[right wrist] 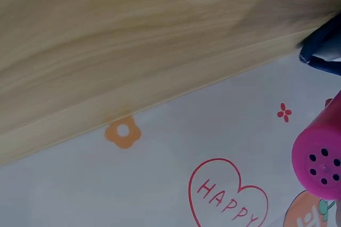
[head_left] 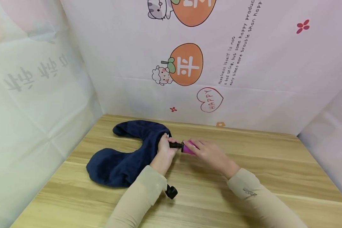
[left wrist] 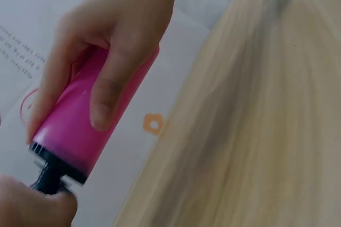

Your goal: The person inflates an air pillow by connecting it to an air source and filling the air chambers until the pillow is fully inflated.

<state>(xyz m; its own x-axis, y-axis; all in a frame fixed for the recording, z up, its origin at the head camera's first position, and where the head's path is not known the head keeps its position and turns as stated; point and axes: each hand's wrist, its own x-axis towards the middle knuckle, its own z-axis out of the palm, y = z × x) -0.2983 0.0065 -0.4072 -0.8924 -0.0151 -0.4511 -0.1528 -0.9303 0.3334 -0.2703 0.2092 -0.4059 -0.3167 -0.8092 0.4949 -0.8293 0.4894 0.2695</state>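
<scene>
A navy U-shaped neck pillow (head_left: 114,167) lies on the left part of the table. My left hand (head_left: 166,148) grips a black shaft at the pillow's right side, by an opening with a bit of white. From that shaft extends the magenta barrel of a hand pump (head_left: 189,147), held by my right hand (head_left: 212,156). In the left wrist view, the right fingers and thumb wrap the pump barrel (left wrist: 74,120), while my left hand (left wrist: 37,203) pinches the black shaft below it. The right wrist view catches the pump's perforated pink end (right wrist: 322,164). The shaft's far tip is hidden.
The wood-grain table (head_left: 245,152) meets a white printed backdrop (head_left: 125,63) at its back edge, with more white cloth (head_left: 40,110) along the left side. A small black object (head_left: 171,192) shows beside the left sleeve.
</scene>
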